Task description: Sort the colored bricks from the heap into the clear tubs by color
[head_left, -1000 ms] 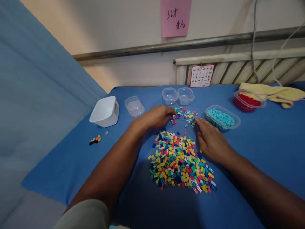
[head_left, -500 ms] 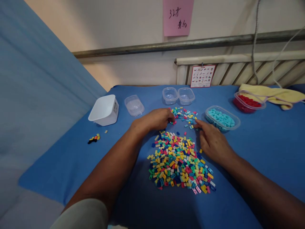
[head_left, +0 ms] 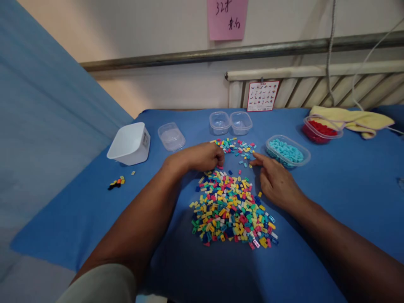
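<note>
A large mixed heap of small coloured building bricks (head_left: pixel 233 206) lies on the blue cloth in front of me. Beyond it is a thinner spread of bricks (head_left: pixel 241 147), mostly turquoise, pink and yellow. My left hand (head_left: pixel 208 156) rests at the left side of this spread, fingers curled down among the bricks; whatever they pinch is hidden. At the spread's right side, my right hand (head_left: pixel 277 181) has its index finger stretched out, the tip at a few loose bricks, and nothing shows in its grasp.
Two clear tubs (head_left: pixel 220 123) and a clear lid (head_left: pixel 171 136) lie at the back. A white bin (head_left: pixel 130 144) stands left, near a few black and yellow bricks (head_left: pixel 116 182). To the right are a tub of turquoise bricks (head_left: pixel 286 151), a tub of red bricks (head_left: pixel 321 129) and a yellow cloth (head_left: pixel 350 117).
The whole view has shifted slightly, so everything sits a little further left and up. My left hand has drawn back slightly left from the spread; my right hand stays at its right edge.
</note>
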The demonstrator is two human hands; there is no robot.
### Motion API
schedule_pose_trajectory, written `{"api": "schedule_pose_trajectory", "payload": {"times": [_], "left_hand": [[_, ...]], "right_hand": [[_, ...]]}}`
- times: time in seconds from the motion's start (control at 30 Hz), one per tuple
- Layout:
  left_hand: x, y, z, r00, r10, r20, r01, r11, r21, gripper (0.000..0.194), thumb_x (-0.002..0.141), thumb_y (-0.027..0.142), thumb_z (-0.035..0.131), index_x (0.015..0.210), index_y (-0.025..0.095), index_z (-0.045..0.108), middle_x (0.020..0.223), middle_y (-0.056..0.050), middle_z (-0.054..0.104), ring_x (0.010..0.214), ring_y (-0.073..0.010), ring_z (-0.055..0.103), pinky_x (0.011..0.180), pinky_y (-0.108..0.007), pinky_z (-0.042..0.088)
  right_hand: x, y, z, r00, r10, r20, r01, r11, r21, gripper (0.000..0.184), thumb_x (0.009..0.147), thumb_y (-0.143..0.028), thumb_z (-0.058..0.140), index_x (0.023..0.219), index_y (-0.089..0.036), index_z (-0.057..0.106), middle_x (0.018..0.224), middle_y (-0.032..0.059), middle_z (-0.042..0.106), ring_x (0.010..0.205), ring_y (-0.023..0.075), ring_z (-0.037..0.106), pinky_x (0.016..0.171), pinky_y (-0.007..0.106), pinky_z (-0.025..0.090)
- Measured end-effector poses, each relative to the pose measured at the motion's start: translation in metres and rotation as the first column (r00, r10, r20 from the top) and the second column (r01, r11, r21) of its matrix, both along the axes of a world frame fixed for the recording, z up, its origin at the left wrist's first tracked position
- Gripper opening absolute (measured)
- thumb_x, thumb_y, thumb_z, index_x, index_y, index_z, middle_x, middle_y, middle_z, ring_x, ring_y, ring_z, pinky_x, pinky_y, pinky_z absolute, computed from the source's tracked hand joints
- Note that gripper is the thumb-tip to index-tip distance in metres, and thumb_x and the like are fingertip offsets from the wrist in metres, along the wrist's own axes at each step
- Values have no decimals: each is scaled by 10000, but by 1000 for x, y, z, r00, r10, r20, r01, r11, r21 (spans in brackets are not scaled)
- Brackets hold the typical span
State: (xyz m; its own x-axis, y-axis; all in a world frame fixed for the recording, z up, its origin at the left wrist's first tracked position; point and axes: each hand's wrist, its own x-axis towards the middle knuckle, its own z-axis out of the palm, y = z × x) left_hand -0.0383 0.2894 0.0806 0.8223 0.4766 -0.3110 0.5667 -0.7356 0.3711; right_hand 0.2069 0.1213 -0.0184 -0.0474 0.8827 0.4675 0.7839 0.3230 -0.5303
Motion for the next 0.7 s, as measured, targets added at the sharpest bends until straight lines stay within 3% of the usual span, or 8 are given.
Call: {"api": "schedule_pose_trajectory", "payload": {"times": [0.1, 0.2, 0.37, 0.43, 0.53, 0.6, 0.7], "left_hand": [[-2, 1, 4, 998, 54, 21, -52, 997, -57, 308, 830, 48, 581, 988, 187, 805, 943, -8, 806, 827, -182, 697, 702, -255, 477], [-2, 0, 4, 996, 57, 62, -55, 998, -38, 388, 832, 16, 563, 1081, 182, 810, 1072, -21, 824, 939, -186, 722, 805, -260, 501], [2, -5, 5, 999, 9, 32, -3, 986, -168, 346, 873, 42, 570, 1060, 182, 825, 990, -13, 823, 843, -171, 722, 749, -253, 505], [2, -6, 9, 995, 10, 101, -2, 997, -83, 333, 921, 84, 589, 1137, 184, 821, 1061, -26, 828, 882, -177, 729, 783, -262, 510], [5, -6, 11, 981, 70, 178, -100, 981, 164, 313, 969, 120, 578, 1165, 178, 815, 1136, -66, 822, 952, -207, 730, 827, -296, 500], [10, -5, 9, 978, 108, 179, -155, 950, 271, 301, 990, 130, 556, 1135, 169, 816, 1139, -90, 820, 969, -230, 729, 827, -319, 490], [21, -5, 0, 984, 138, 117, -169, 930, 326, 272, 1024, 208, 586, 1158, 175, 820, 1153, -105, 820, 976, -253, 732, 794, -330, 478]], "right_hand": [[1, 1, 1, 999, -14, -31, 14, 1000, 18, 632, 951, -87, 493, 1573, -193, 530, 1309, 129, 811, 1226, 352, 739, 1073, 593, 580], [-2, -1, 4, 999, -8, -49, 9, 1000, 17, 596, 965, -100, 505, 1548, -212, 560, 1309, 120, 813, 1232, 344, 745, 1081, 588, 580], [-7, -11, 13, 965, 58, -257, -69, 997, -35, 410, 1065, -182, 502, 1441, -230, 660, 1121, 71, 838, 916, 229, 802, 811, 382, 646], [-7, -16, 19, 940, 13, -340, -17, 1000, -9, 366, 1093, -215, 494, 1408, -217, 681, 1113, 77, 835, 915, 215, 800, 804, 357, 641], [-5, -27, 30, 925, -59, -374, 42, 998, -54, 333, 1120, -294, 515, 1393, -210, 687, 1108, 90, 839, 938, 232, 805, 798, 358, 639], [-1, -37, 37, 944, -35, -327, -9, 991, -133, 346, 1120, -341, 543, 1410, -214, 680, 1095, 92, 844, 892, 239, 806, 730, 348, 627], [11, -52, 39, 973, 53, -223, -99, 974, -202, 340, 1111, -361, 563, 1385, -222, 708, 1001, 64, 850, 791, 230, 797, 690, 346, 614]]}}
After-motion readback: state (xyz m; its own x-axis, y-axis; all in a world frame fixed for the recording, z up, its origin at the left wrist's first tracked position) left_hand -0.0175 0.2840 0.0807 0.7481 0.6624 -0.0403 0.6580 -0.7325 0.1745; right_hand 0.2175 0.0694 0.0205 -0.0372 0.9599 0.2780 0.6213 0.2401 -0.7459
